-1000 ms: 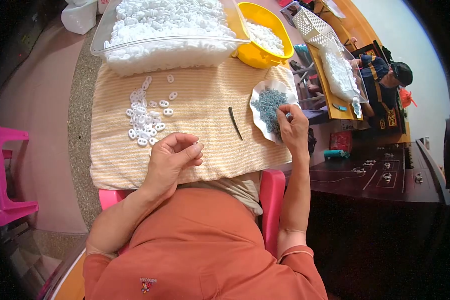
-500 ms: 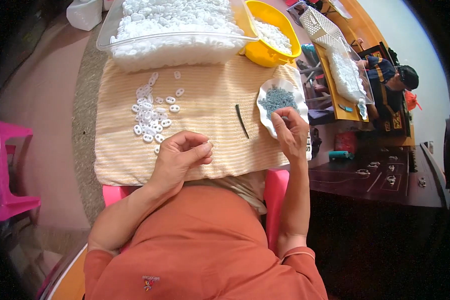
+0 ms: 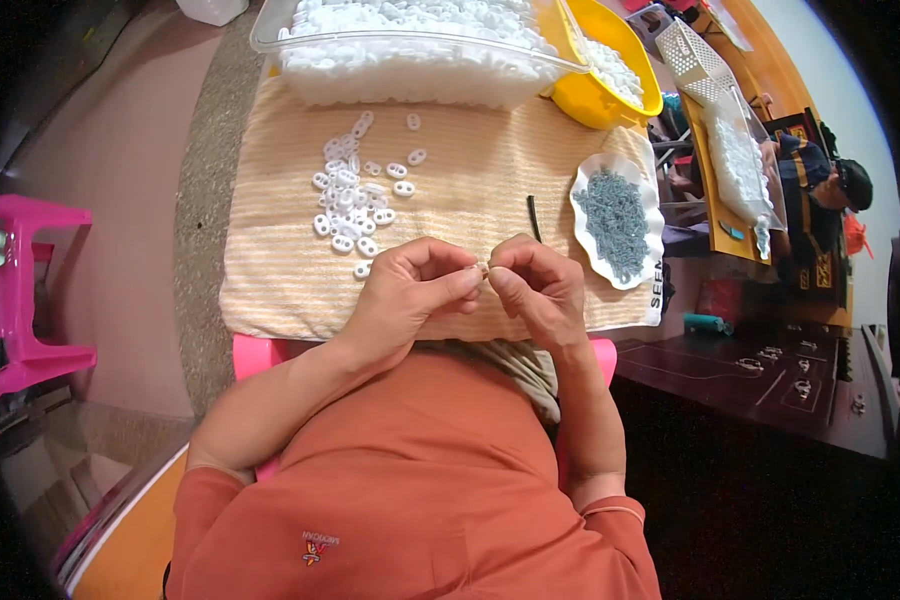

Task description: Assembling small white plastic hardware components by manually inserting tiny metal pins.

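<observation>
My left hand [image 3: 410,295] and my right hand [image 3: 535,285] meet fingertip to fingertip over the near edge of an orange striped cloth [image 3: 270,270]. A tiny pale piece is pinched between them; which hand grips it I cannot tell exactly. A loose group of small white oval rings [image 3: 355,200] lies on the cloth beyond my left hand. A white scalloped dish [image 3: 652,215] of small grey metal pieces [image 3: 612,220] sits beyond my right hand. A short dark stick [image 3: 534,215] lies between rings and dish.
A clear tub [image 3: 410,45] full of white rings stands at the far edge, a yellow bowl [image 3: 595,100] beside it. A pink stool [image 3: 20,300] is at the left. Another person [image 3: 820,190] sits at the far right near a dark table [image 3: 770,380].
My right hand left the dish of grey pieces and came left to meet my left hand. The view also shifted slightly toward the cloth.
</observation>
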Action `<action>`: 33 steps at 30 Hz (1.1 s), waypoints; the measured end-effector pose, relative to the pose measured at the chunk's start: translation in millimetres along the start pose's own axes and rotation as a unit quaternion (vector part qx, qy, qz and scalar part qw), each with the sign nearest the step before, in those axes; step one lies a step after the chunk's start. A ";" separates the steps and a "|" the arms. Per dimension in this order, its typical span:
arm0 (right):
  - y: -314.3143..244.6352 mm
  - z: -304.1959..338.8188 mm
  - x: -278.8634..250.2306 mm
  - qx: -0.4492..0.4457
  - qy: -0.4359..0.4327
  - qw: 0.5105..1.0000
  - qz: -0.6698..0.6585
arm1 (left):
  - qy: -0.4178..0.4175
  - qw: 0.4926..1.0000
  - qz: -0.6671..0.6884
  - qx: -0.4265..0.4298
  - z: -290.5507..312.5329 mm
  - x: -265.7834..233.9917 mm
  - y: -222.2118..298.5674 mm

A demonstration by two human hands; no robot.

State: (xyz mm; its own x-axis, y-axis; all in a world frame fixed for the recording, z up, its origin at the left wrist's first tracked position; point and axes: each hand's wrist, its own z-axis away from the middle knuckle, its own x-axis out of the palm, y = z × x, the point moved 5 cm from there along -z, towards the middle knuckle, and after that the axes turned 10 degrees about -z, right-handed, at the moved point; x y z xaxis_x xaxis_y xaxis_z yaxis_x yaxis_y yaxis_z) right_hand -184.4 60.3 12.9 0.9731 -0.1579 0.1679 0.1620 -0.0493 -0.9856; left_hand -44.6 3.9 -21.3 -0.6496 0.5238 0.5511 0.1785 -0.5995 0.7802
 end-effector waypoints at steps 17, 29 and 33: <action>13.3 2.8 0.0 -0.006 -0.004 1.000 -0.005 | -0.014 1.000 0.010 -0.007 -1.2 -1.4 -2.7; 19.6 3.1 -1.0 0.043 0.039 0.996 -0.073 | 0.008 1.000 0.017 -0.003 -2.1 -5.5 -4.7; 20.1 2.7 0.5 0.056 0.039 0.993 -0.095 | 0.007 1.000 0.024 -0.012 -2.2 -5.7 -5.7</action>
State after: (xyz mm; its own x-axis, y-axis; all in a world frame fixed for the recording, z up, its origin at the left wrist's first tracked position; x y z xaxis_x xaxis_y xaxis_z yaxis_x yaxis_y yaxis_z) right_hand -180.3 61.9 -6.9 0.9080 -0.2326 0.3484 0.3635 0.0241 -0.9313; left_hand -43.6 3.0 -29.6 -0.6509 0.4852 0.5839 0.1922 -0.6388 0.7450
